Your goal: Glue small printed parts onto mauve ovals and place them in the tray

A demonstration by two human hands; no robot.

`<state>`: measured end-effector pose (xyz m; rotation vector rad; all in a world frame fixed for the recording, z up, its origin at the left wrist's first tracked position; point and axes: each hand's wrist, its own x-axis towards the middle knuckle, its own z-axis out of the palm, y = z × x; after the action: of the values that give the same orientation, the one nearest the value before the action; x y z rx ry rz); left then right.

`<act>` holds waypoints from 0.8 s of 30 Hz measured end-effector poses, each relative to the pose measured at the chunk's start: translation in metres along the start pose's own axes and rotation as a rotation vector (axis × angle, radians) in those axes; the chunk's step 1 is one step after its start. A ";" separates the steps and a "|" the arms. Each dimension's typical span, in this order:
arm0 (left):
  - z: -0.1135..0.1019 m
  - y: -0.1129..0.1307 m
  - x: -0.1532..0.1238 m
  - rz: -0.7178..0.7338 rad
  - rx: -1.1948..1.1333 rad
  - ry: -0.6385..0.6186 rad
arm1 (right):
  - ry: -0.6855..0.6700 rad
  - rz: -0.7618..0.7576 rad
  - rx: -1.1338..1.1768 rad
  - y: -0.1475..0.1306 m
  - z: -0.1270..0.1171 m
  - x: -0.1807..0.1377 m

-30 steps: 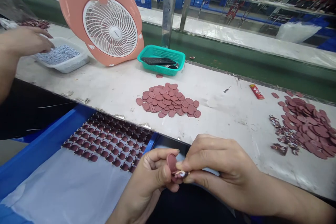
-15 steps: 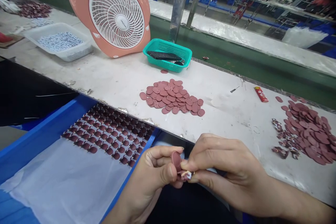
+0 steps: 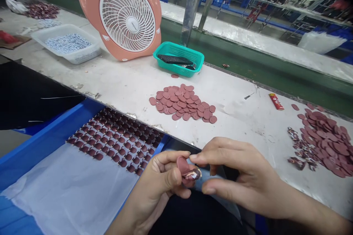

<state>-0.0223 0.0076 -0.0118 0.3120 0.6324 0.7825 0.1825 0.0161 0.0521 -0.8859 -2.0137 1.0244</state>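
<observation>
My left hand (image 3: 161, 181) pinches a dark-red oval disc (image 3: 182, 165) between thumb and fingers, in front of the table edge. A small glossy brown-and-white piece (image 3: 194, 174) sits against the disc, sticking out toward the right. Just beside it, my right hand (image 3: 239, 172) is open, thumb and forefinger apart with nothing visible between them. Beyond the hands, a heap of similar red discs (image 3: 182, 102) lies on the table. At the far right is another heap of discs (image 3: 327, 139), bordered by several small glossy pieces (image 3: 299, 147).
Below the table at left, a blue crate (image 3: 41, 137) holds rows of dark-red pieces (image 3: 116, 136) and a white sheet (image 3: 74, 187). On the table stand an orange fan (image 3: 91, 14), a green basket (image 3: 176, 69), a white tray (image 3: 79, 57) and a red wrapper (image 3: 276, 101).
My right thumb and fingers have let go of the small piece and spread apart. The disc and piece have turned slightly in my left hand. The view has shifted a little.
</observation>
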 end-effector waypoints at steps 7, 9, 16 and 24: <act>-0.001 -0.001 -0.001 -0.006 -0.030 0.024 | 0.031 -0.041 -0.007 0.006 0.008 0.002; -0.002 -0.002 -0.001 0.002 -0.037 0.024 | 0.034 -0.050 0.009 0.006 0.009 0.003; 0.004 0.001 -0.005 0.018 -0.032 0.059 | 0.047 -0.056 0.006 0.008 0.011 0.005; 0.006 0.005 -0.005 0.013 -0.012 0.105 | 0.056 -0.051 0.029 0.011 0.013 0.009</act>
<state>-0.0238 0.0070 -0.0029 0.2655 0.7240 0.8192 0.1701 0.0230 0.0390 -0.8347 -1.9597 0.9877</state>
